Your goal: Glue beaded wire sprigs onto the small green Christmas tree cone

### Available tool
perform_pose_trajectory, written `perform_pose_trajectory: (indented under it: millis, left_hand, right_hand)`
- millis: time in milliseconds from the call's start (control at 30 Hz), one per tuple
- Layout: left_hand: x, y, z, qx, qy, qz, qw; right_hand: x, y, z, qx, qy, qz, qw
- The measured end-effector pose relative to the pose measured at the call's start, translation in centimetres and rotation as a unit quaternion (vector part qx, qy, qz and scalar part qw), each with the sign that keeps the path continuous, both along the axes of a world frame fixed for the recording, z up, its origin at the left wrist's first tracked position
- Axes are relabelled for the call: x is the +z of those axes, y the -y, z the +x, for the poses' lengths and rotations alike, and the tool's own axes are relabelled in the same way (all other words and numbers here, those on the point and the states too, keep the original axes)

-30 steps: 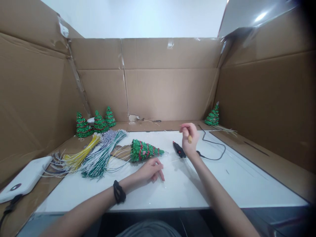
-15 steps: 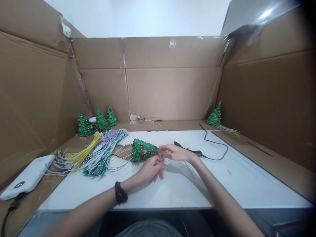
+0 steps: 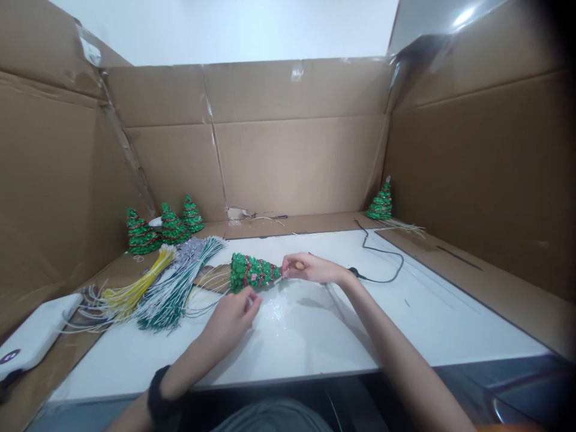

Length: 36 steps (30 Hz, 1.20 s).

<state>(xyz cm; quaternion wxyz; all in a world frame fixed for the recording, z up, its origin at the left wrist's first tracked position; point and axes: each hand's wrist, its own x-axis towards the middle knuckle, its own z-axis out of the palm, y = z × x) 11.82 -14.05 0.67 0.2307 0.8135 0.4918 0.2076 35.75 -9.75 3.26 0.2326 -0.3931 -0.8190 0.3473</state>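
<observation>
A small green beaded Christmas tree [image 3: 252, 271] with red garlands lies on its side on the white board [image 3: 315, 342], its tip to the right. Thin white wires trail from its wide base. My right hand [image 3: 310, 267], with a ring on one finger, pinches the tip. My left hand [image 3: 231, 313] is beside the near side of the base, thumb and fingers slightly apart, with nothing visible in them. Whether its fingertips touch the tree I cannot tell. Bundles of yellow-and-white wire stems [image 3: 137, 282] and green-and-white wire stems [image 3: 177, 294] lie to the left.
Three similar trees [image 3: 165, 225] stand at the back left, another tree [image 3: 381, 201] at the back right. A white power bank [image 3: 42, 330] lies at far left. A black cord [image 3: 382, 279] runs along the right. Cardboard walls [image 3: 297, 156] enclose the board.
My left hand has moved left, away from the tip to beside the tree's base. My right hand stays at the tip. The view has shifted slightly.
</observation>
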Motion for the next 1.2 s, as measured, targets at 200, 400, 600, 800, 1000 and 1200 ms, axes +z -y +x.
perform_pose_trajectory:
  millis: [200, 400, 600, 800, 1000, 1200]
  left_hand:
    - [-0.9, 0.1, -3.8, 0.039, 0.037, -0.054, 0.997]
    - [0.2, -2.3, -4.3, 0.122, -0.009, 0.018, 0.992]
    - [1.3, -4.2, -3.7, 0.060, 0.147, -0.034, 0.987]
    - [1.6, -7.1, -2.5, 0.070, 0.332, -0.232, 0.912]
    - [1.6, -10.1, -1.5, 0.073, 0.385, -0.252, 0.885]
    - [0.6, -9.3, -1.0, 0.045, 0.440, -0.255, 0.860]
  right_hand:
    - [0.3, -0.3, 0.2, -0.082, -0.061, 0.057, 0.993]
    - [-0.2, -0.7, 0.1, -0.163, -0.085, 0.089, 0.979]
    - [-0.3, -0.7, -0.1, -0.187, -0.091, 0.090, 0.974]
    - [-0.6, -0.8, -0.3, -0.197, -0.094, 0.086, 0.972]
    - [-0.7, -0.8, -0.5, -0.213, -0.089, 0.091, 0.969]
    - [-1.4, -1.4, -1.6, -0.218, -0.083, 0.084, 0.969]
